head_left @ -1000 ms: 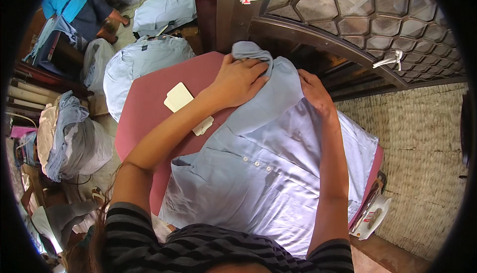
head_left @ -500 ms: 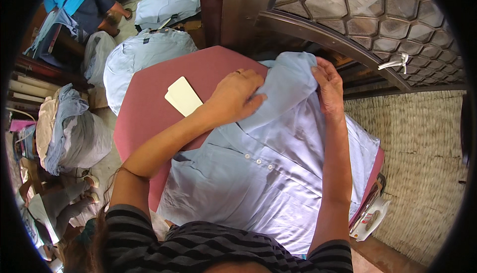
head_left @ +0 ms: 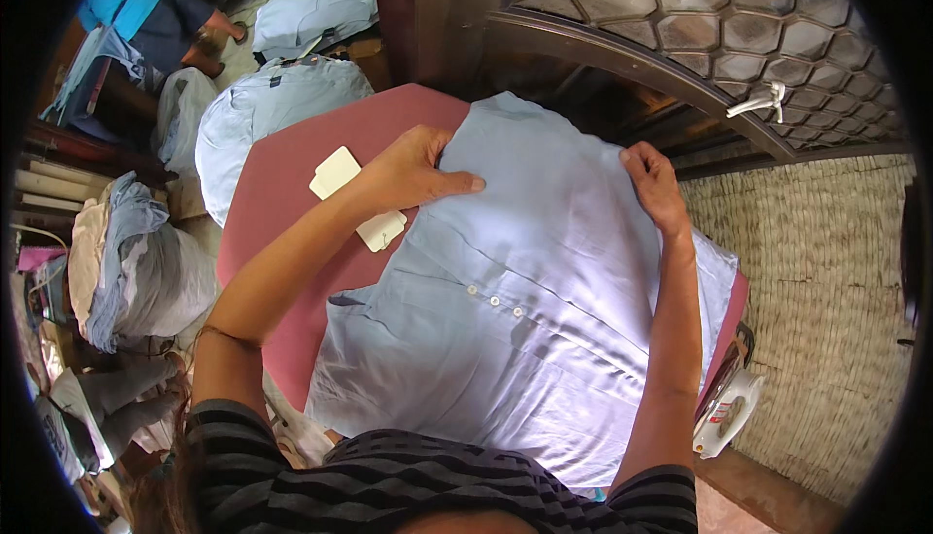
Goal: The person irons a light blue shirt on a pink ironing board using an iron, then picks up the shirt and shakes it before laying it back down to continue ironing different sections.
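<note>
A light blue shirt with white buttons down its front lies across a dusty-red padded board. Its far part is spread flat and smooth. My left hand grips the shirt's left edge, thumb on top and fingertips partly hidden. At the far right edge, my right hand pinches the cloth with bent fingers. A cream card template rests on the board, its middle hidden beneath my left forearm.
A white iron stands beside the board's right edge. Beyond are a dark metal grille door and woven matting. Left of the board sit a blue cloth bundle and a stuffed sack. Another person is at the far left.
The bunched, folded far part of the shirt has been opened out flat. My left hand has drawn back leftward to its edge, uncovering the card's lower end; my right hand has shifted slightly nearer.
</note>
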A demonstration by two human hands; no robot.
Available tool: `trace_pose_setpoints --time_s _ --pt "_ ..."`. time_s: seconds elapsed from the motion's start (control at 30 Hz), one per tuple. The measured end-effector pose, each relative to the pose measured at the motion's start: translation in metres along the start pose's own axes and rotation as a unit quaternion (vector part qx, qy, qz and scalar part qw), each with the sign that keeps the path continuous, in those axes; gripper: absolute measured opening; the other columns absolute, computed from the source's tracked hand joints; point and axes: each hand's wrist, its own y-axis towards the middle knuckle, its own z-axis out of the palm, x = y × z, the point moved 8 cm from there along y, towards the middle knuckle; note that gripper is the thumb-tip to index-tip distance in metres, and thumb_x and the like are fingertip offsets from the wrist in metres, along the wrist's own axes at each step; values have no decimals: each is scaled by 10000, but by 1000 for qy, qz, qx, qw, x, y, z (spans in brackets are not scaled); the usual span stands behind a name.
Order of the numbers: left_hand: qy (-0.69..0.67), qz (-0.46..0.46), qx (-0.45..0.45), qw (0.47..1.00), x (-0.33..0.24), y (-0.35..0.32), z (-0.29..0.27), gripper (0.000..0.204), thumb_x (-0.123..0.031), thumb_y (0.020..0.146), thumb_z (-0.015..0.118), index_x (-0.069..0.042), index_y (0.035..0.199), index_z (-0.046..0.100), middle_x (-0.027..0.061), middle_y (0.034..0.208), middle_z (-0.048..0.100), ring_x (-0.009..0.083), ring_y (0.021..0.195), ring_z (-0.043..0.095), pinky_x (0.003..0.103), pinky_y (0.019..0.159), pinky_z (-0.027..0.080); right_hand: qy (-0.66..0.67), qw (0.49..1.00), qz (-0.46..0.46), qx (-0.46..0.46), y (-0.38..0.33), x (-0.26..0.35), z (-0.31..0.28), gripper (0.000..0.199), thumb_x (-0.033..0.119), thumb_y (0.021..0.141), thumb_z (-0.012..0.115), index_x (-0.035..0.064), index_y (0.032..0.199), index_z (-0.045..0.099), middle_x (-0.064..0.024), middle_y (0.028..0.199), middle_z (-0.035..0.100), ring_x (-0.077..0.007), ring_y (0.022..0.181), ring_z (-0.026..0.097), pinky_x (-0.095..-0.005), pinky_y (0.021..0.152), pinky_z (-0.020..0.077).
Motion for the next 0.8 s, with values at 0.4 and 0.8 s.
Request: trace_pose_setpoints --time_s 0.4,0.8 --pt "-492 43 11 869 -2 16 6 545 -59 837 641 -58 1358 483 122 1255 601 236 1130 613 378 998 496 -40 998 -31 32 -3 14 -39 381 412 910 681 48 1021 689 -181 952 718 -344 929 693 -415 797 531" --pt "-34 97 -136 985 15 0 -78 208 9 911 603 -70 1103 617 -40 1120 574 59 1044 516 214 905 398 -257 901 334 -98 -140 -195 -184 552 498 932 607 61 1268 634 -197 1237 650 -354 1183 596 -388 991 449"
